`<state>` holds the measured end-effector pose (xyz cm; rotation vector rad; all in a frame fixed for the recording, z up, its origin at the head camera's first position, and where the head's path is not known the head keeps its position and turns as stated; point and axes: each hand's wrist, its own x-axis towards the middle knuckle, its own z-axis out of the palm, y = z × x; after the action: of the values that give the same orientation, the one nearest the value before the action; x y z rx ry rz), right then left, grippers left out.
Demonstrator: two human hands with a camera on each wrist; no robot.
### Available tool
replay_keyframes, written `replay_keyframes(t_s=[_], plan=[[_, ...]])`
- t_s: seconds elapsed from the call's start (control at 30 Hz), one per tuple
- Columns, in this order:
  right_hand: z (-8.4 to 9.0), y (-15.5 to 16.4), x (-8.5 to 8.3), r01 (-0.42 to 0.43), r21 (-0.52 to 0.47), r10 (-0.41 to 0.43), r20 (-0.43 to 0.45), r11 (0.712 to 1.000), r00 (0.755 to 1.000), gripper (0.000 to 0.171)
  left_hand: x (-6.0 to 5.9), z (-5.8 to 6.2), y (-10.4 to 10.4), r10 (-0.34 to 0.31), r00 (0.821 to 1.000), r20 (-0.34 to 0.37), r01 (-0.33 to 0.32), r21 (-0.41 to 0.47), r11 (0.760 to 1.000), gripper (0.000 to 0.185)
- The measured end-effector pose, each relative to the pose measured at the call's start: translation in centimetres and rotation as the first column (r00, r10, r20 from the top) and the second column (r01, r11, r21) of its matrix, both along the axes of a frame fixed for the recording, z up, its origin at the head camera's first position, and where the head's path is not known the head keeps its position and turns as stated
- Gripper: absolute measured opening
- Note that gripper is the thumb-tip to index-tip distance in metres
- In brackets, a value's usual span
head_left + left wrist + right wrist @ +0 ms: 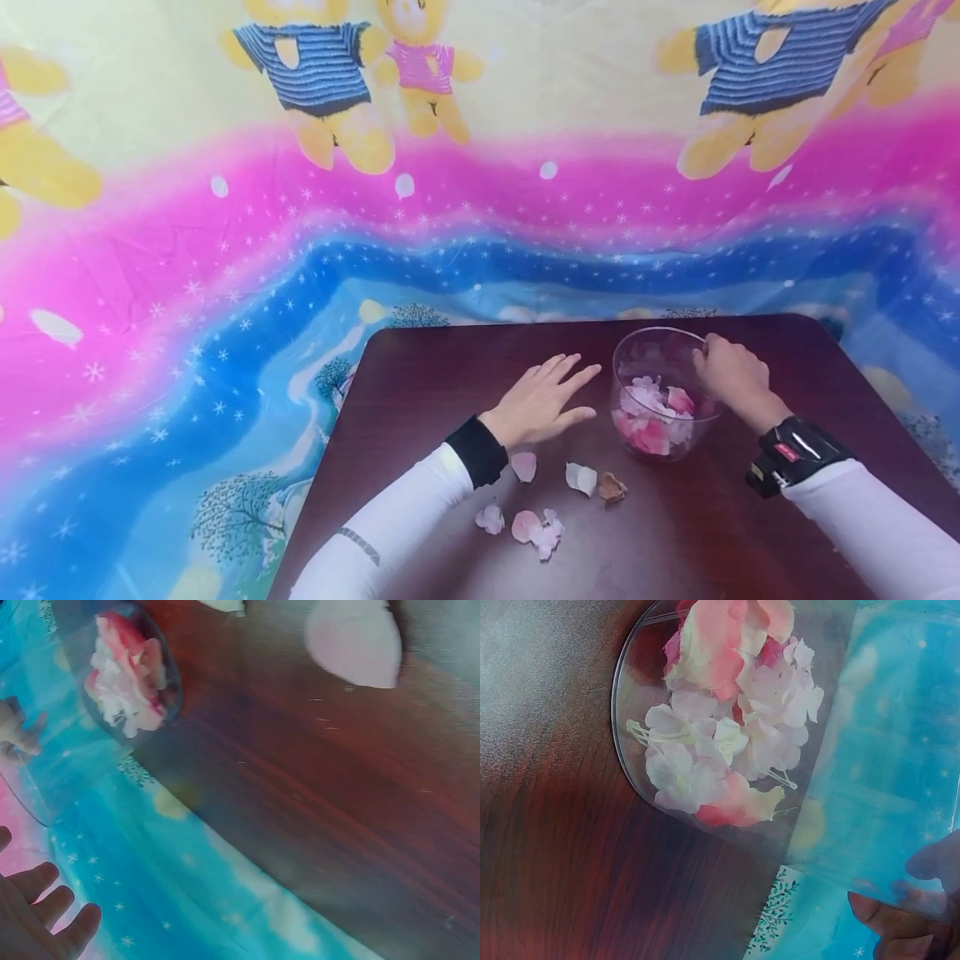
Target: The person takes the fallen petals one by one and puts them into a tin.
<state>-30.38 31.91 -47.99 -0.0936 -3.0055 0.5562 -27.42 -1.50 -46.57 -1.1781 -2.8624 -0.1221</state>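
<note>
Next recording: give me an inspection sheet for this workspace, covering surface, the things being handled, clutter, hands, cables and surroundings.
Surface: dark wooden table, bare apart from the items below.
Things in hand: clear glass bowl standing upright, holding pink and white petals.
Clutter: loose petals scattered on the table in front of the bowl, including one brownish petal.
Hands: left hand flat on the table, fingers straight, beside the bowl and apart from it; right hand takes its grip on the bowl's rim, fingertips against the glass.
Cables: nothing seen; a black wrist device sits on the right arm.
Surroundings: colourful bear-print cloth draped behind and around the table.
</note>
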Motion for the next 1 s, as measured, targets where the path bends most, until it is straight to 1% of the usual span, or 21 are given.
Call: replay_keyframes(t_s=[0.13,0.23,0.37,0.5,0.67,0.83,1.0], plan=[[0.1,0.1,-0.1,0.001,-0.003,-0.001,-0.006,1.000,1.000,0.032,0.2,-0.6,-1.1,0.002,1.000,0.005,-0.002,-0.010,1.000,0.070],[0.0,0.1,-0.1,-0.002,-0.005,0.002,-0.002,1.000,1.000,0.032,0.5,-1.4,-1.9,0.001,1.000,0.013,-0.001,-0.036,0.999,0.071],[0.1,0.1,-0.1,-0.007,-0.005,0.007,-0.001,1.000,1.000,0.032,1.1,-3.2,-3.2,0.002,0.999,0.032,0.001,-0.084,0.996,0.073],[0.1,0.1,-0.1,-0.007,-0.008,0.007,-0.002,1.000,1.000,0.032,1.7,-5.1,-4.2,0.008,0.999,0.042,-0.001,-0.156,0.988,0.074],[0.0,0.0,-0.1,-0.009,-0.004,0.009,-0.007,1.000,1.000,0.031,2.5,-7.0,-5.1,0.005,0.999,0.043,0.005,-0.224,0.975,0.073],[0.0,0.0,-0.1,-0.013,-0.001,0.013,-0.009,1.000,1.000,0.030,3.2,-8.4,-5.6,-0.012,0.999,0.030,0.020,-0.268,0.963,0.072],[0.1,0.1,0.1,-0.011,-0.003,0.011,0.000,1.000,1.000,0.031,3.8,-9.1,-6.0,-0.022,0.999,0.028,0.029,-0.304,0.952,0.074]])
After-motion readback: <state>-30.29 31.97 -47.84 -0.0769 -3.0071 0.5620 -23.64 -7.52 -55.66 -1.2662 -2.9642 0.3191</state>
